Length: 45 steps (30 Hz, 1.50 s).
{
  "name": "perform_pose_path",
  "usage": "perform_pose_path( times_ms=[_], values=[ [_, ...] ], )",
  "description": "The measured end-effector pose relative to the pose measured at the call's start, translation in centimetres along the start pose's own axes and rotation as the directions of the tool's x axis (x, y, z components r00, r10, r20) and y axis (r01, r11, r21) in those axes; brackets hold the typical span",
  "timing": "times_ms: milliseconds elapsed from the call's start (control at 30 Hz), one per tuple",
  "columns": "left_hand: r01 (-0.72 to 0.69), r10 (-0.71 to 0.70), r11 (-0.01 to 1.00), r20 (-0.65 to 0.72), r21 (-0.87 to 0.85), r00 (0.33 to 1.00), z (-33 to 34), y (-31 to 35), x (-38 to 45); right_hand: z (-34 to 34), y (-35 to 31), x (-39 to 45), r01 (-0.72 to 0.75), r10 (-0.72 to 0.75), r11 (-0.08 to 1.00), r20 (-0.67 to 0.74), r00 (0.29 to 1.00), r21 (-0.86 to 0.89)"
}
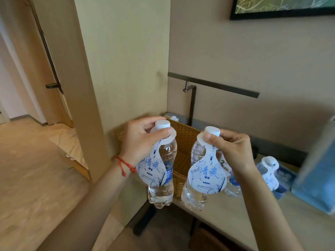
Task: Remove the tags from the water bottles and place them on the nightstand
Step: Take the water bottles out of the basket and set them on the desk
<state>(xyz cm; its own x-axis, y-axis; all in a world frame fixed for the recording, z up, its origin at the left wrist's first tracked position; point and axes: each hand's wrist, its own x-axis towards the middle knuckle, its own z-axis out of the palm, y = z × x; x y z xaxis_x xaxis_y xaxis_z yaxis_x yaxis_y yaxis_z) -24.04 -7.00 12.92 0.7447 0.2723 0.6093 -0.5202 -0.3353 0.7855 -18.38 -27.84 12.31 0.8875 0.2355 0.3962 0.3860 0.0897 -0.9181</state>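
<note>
Because each bottle hangs from a grip at its neck, both hang free in the air above the near left corner of the nightstand (pixel 235 220), where the tags can be worked without the bottles tipping. The left hand (pixel 143 142) is closed around the neck of the left bottle (pixel 163 180), thumb pressed on the collar of its tag (pixel 154 169) just under the white cap, which looks like a hold chosen to steady the neck while the paper ring is slid upward. The right hand (pixel 230 147) is clamped the same way on the right bottle (pixel 195 194), thumb and forefinger pinching the ring of its tag (pixel 207 176). Both tags are on their necks, so I judge the removal has not begun. A red cord bracelet (pixel 125 164) sits on the left wrist.

Behind the bottles, a woven basket (pixel 183 142) stands at the far left corner of the nightstand, against the wall panel. To its right, near the middle of the surface, a third bottle (pixel 268 171) with its own tag appears to lie or lean; the blur makes its pose hard to tell. A blurred blue object (pixel 317 171) fills the right edge. Farther back, a dark metal lamp arm (pixel 213 85) reaches over the nightstand, and a framed picture (pixel 282 6) hangs on the wall.
</note>
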Motion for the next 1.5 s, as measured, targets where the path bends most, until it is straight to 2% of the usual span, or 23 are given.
perform_pose_path(
  times_ms=[333, 667, 1000, 1267, 1500],
  values=[
    [-0.016, 0.018, 1.0, 0.101, -0.023, 0.995, 5.3, 2.0, -4.7, -5.8, -1.0, -6.5, 0.023, -0.039, 0.992, -0.125, 0.991, -0.123],
    [-0.026, 0.025, 1.0, 0.137, 0.006, 0.99, 15.7, 2.5, -7.0, -16.6, 0.3, -8.5, -0.013, -0.017, 0.989, -0.201, 0.98, -0.147],
    [0.128, -0.13, 0.991, 0.053, 0.046, 0.99, 29.0, 1.8, -10.4, -29.3, 3.8, -8.4, -0.052, 0.038, 0.984, -0.082, 0.996, -0.171],
    [0.31, -0.312, 0.949, 0.023, 0.065, 0.95, 35.1, -0.9, -12.8, -35.1, 9.0, -8.3, -0.135, 0.092, 0.967, -0.2, 0.975, -0.217],
    [0.318, -0.327, 0.938, 0.042, 0.139, 0.944, 37.1, -3.5, -13.3, -36.0, 12.6, -8.5, -0.177, 0.128, 0.954, -0.205, 0.97, -0.241]
  ],
)
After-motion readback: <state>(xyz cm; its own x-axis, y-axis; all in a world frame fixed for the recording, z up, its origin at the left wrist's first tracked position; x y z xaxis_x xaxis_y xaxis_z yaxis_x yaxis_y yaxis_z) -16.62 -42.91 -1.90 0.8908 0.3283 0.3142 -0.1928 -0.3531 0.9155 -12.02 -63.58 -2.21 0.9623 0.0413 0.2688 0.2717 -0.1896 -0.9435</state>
